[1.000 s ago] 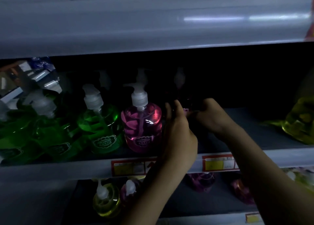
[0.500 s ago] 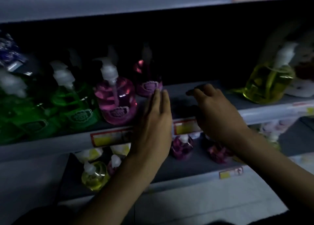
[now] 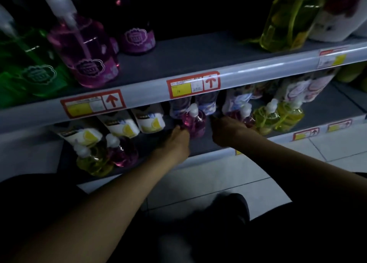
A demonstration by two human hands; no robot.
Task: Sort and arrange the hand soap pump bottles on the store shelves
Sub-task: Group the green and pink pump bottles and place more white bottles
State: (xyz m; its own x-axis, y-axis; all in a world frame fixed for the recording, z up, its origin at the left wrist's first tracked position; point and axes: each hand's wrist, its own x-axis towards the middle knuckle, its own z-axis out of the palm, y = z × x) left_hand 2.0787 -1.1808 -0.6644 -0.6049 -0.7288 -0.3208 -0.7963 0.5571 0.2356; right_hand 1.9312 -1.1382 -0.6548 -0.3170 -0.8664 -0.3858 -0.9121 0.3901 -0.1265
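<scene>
I see the left hand (image 3: 179, 141) touching a small pink bottle (image 3: 195, 123), on the lower shelf (image 3: 321, 108), right hand (image 3: 228, 131) just beside it, fingers too dark to tell

Retail shop, toiletries shelving.
I find two tiers of store shelving. The upper shelf (image 3: 188, 54) has a front rail (image 3: 258, 70) carrying red-bordered price labels (image 3: 193, 84). On it stand green pump bottles (image 3: 29, 68), pink pump bottles (image 3: 87, 50) and a yellow pump bottle (image 3: 288, 20). White pouches (image 3: 150, 119) crowd the lower shelf (image 3: 327, 106), above a tiled floor (image 3: 258, 175).
</scene>
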